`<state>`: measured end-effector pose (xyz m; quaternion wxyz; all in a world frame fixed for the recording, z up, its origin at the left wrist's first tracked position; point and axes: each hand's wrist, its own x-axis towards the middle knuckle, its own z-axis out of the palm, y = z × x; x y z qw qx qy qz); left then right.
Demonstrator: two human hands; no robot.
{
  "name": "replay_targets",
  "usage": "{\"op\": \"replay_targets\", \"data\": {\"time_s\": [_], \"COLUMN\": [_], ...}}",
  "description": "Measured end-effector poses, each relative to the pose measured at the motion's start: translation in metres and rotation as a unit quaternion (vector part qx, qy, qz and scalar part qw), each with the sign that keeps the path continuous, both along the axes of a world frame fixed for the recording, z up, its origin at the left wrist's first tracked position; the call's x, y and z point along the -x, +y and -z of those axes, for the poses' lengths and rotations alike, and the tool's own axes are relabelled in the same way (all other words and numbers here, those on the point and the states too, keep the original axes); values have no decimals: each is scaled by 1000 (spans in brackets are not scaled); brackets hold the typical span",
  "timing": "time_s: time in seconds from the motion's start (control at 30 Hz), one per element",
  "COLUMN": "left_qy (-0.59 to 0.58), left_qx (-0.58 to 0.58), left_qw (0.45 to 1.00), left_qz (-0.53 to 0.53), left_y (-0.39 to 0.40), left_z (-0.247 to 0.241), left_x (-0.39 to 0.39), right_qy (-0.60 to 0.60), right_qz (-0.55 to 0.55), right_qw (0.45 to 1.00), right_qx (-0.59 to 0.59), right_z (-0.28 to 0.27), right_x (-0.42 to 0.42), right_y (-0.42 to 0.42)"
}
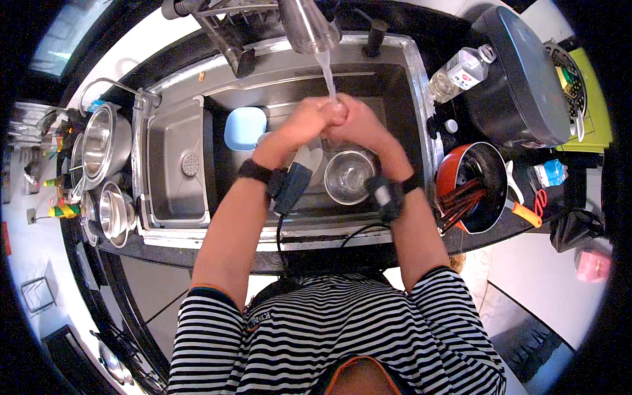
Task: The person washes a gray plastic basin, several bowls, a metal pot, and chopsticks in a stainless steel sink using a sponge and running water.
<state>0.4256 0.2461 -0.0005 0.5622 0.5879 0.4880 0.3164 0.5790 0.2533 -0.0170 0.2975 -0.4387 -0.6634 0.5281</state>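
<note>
My left hand [305, 120] and my right hand [359, 123] meet under the stream of water [326, 74] from the metal faucet head [311, 29], over the large sink basin [395, 98]. Fingers overlap, and whether anything small lies between them is hidden. Below them a clear glass bowl [349, 177] sits on the basin floor. A light blue square dish [245, 129] lies to the left of my left hand. Pale rounded utensils or dishes [312, 159] show partly behind my left wrist. Both wrists carry black straps with small devices and cables.
A small side basin [173, 163] with a drain adjoins on the left, beside stacked steel bowls [103, 143]. Right of the sink stand a plastic bottle [459, 74], a dark lidded appliance [518, 79], a red pan [447, 168] with chopsticks, and red-handled scissors [540, 202].
</note>
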Motion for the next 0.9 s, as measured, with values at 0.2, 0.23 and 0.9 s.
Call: {"op": "replay_targets", "data": {"time_s": [0.2,0.23,0.9], "left_qy": [177,175,-219], "left_qx": [19,32,152], "left_qw": [980,977,930], "left_qz": [-86,-114,-254], "left_y": [0,2,-19], "left_z": [-6,-4,21], "left_x": [-5,-9,-26], "right_qy": [-104,-117,226], "right_qz": [34,81,282], "right_qw": [994,986,903], "right_qx": [-18,-89,232], "right_z": [-1,1,24], "right_x": [15,17,23], "right_y": [-7,-13,-23]}}
